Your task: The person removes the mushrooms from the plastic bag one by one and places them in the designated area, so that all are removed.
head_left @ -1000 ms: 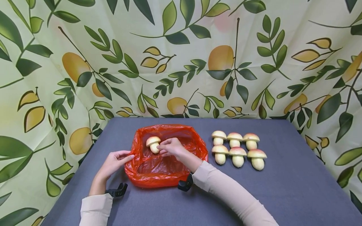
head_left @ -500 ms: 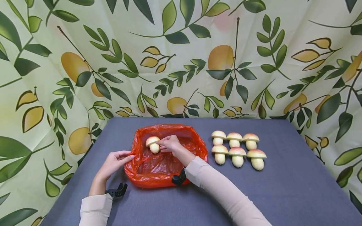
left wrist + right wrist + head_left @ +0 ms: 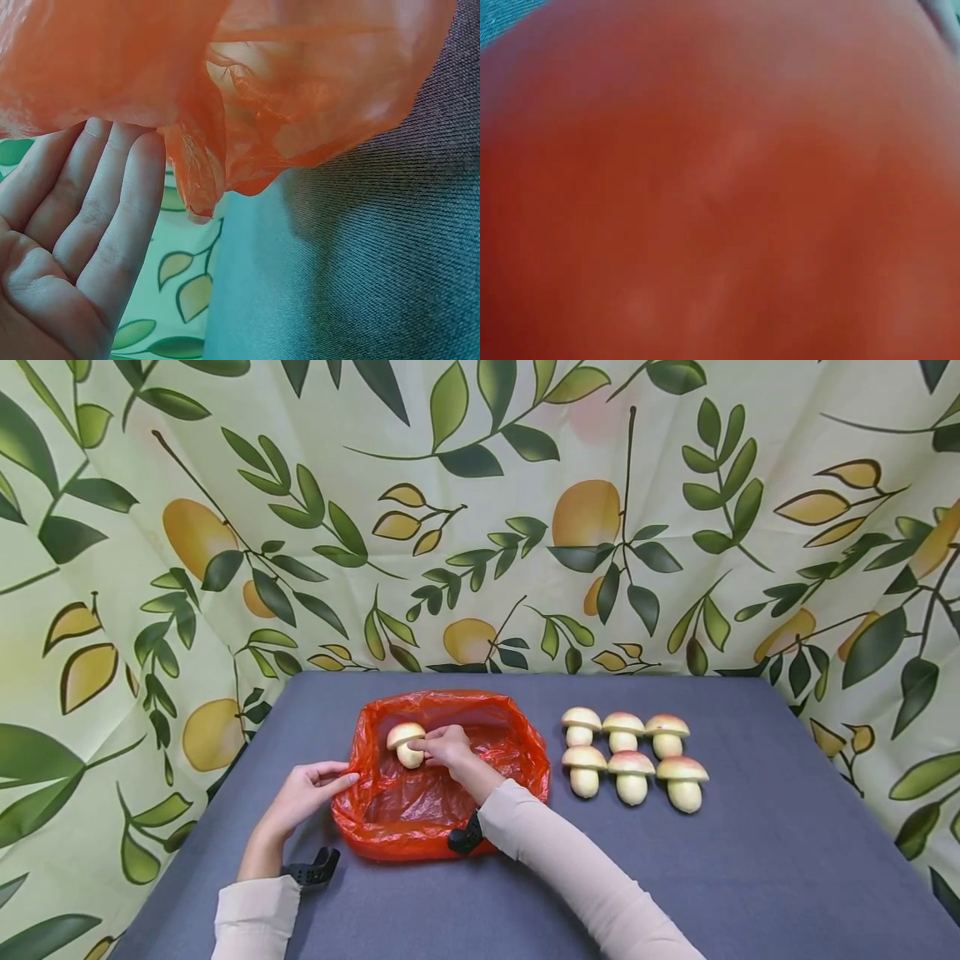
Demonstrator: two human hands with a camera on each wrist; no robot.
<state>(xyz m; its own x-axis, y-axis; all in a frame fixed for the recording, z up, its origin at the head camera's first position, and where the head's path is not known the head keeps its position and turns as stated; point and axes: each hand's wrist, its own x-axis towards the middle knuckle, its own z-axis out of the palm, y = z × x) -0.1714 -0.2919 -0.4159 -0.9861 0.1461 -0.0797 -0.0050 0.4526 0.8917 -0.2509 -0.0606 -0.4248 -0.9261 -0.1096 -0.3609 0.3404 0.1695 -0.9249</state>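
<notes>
A red plastic bag (image 3: 431, 843) lies with its wide mouth facing up on the grey-blue table. Inside it, toward the back left, is a toy mushroom (image 3: 406, 735) with a pale stem and a yellow-red cap. My right hand (image 3: 450, 748) reaches over the bag's near side and pinches the mushroom at its stem. At the left rim, my left hand (image 3: 306, 795) holds the bag's edge between thumb and fingertips; in the left wrist view the bag (image 3: 97, 67) covers some fingertips. Blurred red plastic (image 3: 720, 195) fills the right wrist view, hiding the right fingers there.
Several more toy mushrooms (image 3: 632, 774) stand in two rows on the table (image 3: 750, 852), to the right of the bag. A leaf-and-fruit patterned cloth (image 3: 510, 577) hangs behind the table and along its sides. Each wrist wears a black strap mount (image 3: 315, 868).
My right forearm has shifted left and lower over the bag's near rim, while the fingers stay at the mushroom. The mushroom and left hand have hardly moved.
</notes>
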